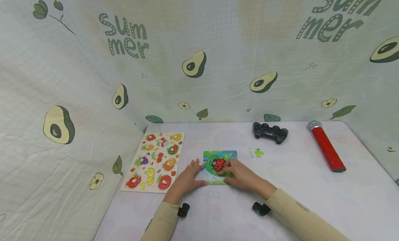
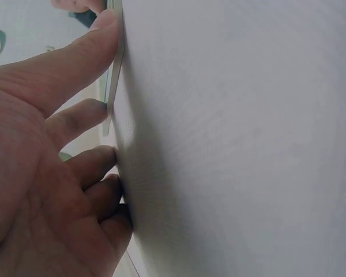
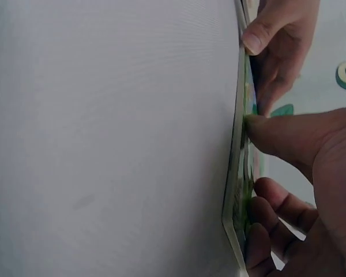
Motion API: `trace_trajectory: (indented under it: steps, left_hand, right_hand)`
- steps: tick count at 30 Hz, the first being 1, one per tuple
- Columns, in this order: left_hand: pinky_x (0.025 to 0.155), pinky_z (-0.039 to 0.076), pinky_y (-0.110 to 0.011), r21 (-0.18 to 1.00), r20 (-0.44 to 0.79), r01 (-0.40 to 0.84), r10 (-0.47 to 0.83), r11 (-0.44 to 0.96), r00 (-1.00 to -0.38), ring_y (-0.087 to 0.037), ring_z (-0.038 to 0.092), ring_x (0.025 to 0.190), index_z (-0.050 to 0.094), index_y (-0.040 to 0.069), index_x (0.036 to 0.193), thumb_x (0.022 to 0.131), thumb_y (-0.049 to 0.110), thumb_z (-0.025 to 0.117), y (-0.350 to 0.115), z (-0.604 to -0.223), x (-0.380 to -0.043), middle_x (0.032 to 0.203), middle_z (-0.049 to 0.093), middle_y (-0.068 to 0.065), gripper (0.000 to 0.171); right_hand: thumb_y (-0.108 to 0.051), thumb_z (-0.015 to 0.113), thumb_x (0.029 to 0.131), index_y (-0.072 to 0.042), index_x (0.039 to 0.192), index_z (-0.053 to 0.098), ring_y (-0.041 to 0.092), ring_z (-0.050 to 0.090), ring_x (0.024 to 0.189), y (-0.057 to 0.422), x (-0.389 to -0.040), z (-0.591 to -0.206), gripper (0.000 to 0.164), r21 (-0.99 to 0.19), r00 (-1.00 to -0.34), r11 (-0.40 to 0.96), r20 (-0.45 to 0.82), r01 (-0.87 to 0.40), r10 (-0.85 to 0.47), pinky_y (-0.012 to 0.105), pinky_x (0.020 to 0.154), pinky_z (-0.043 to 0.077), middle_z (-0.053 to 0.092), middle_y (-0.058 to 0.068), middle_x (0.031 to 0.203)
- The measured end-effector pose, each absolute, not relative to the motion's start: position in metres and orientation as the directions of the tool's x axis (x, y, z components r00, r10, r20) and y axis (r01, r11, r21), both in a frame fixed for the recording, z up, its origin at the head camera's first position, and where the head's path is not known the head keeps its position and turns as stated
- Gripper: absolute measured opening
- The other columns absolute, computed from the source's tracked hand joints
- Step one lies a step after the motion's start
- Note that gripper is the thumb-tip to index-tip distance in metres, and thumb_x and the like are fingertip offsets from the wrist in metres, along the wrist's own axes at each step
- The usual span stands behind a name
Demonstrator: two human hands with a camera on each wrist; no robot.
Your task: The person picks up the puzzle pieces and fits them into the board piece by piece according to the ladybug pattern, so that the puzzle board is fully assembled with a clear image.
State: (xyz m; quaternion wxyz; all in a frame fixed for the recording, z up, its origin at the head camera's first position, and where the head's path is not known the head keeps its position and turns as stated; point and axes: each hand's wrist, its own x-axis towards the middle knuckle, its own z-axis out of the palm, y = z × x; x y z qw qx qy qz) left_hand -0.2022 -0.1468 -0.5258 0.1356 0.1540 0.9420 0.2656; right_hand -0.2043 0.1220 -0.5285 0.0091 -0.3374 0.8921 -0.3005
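Note:
A square ladybug jigsaw puzzle (image 1: 213, 178) in a thin board lies flat on the table. My left hand (image 1: 187, 180) is at its left side, thumb near the lower left corner and index fingertip by the left edge. In the left wrist view the left fingers (image 2: 83, 124) are spread and lightly bent along the board's edge. My right hand (image 1: 244, 177) rests on the puzzle's right half, partly hiding the ladybug. The right wrist view shows the right thumb (image 3: 277, 135) pressed on the puzzle's surface, with the other fingertips bent down onto it.
A loose green-and-white puzzle piece (image 1: 256, 153) lies beyond my right hand. A wooden fruit peg puzzle (image 1: 152, 164) lies on the left. A black game controller (image 1: 270, 132) sits at the back, and a red microphone (image 1: 328, 147) at the right. A patterned cloth (image 1: 224, 78) hangs behind the table.

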Motion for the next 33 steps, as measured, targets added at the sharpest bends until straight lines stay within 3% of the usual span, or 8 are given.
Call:
trace_trajectory:
  steps: [8, 23, 33]
  left_hand:
    - [0.121, 0.027, -0.055, 0.531, -0.179, 0.220, 0.362, 0.818, -0.915, -0.035, 0.017, 0.155, 0.048, 0.017, 0.154, 0.088, 0.043, 0.079, -0.146, -0.527, -0.204, 0.166, 0.027, -0.012, 0.077]
    - [0.121, 0.027, -0.056, 0.541, -0.187, 0.218, 0.368, 0.812, -0.911, -0.036, 0.017, 0.154, 0.048, 0.015, 0.153, 0.088, 0.042, 0.079, -0.147, -0.527, -0.203, 0.166, 0.027, -0.014, 0.077]
    - [0.121, 0.027, -0.055, 0.547, -0.186, 0.216, 0.369, 0.809, -0.910, -0.035, 0.017, 0.155, 0.048, 0.016, 0.153, 0.088, 0.042, 0.079, -0.147, -0.527, -0.203, 0.166, 0.027, -0.013, 0.077]
  right_hand:
    - [-0.021, 0.077, 0.091, -0.021, 0.118, 0.077, 0.012, 0.046, 0.092, 0.122, -0.204, -0.529, 0.027, -0.533, -0.778, 0.608, 0.169, -0.588, -0.605, 0.031, 0.080, 0.044, 0.052, -0.004, 0.105]
    - [-0.013, 0.075, 0.092, -0.020, 0.122, 0.076, 0.012, 0.047, 0.092, 0.122, -0.204, -0.529, 0.030, -0.484, -0.744, 0.594, 0.207, -0.642, -0.635, 0.033, 0.079, 0.045, 0.054, 0.000, 0.107]
    - [-0.013, 0.070, 0.097, -0.024, 0.126, 0.073, 0.013, 0.056, 0.103, 0.132, -0.203, -0.523, 0.032, -0.627, -0.810, 0.578, 0.154, -0.522, -0.566, 0.036, 0.085, 0.051, 0.057, -0.006, 0.113]
